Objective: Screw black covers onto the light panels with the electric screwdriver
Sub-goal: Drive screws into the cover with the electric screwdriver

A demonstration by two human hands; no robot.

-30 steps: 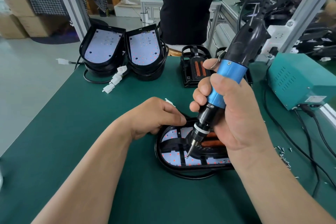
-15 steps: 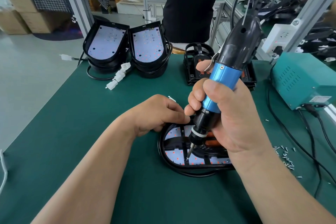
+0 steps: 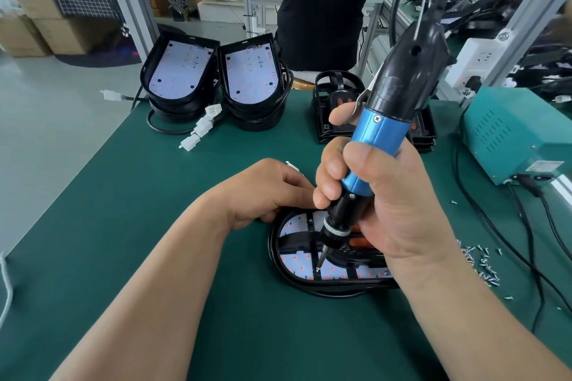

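two hands are working on one light panel [image 3: 297, 260], which is lying flat on the green mat [image 3: 148, 226]. the right hand [image 3: 402, 210] is gripping the electric screwdriver [image 3: 382, 130] in a closed fist and tilting it slightly, with the bit standing on a screw [image 3: 317, 270] at the panel's near left, where the black cover [image 3: 294, 238] is crossing the board. the left hand [image 3: 266, 192] is resting curled on the panel's far left rim; whether it is pinching the rim cannot be told. to drive well, the bit should probably be standing square to the screw, under steady downward pressure, with the panel braced against turning. loose screws [image 3: 484, 263] are lying right of the panel.
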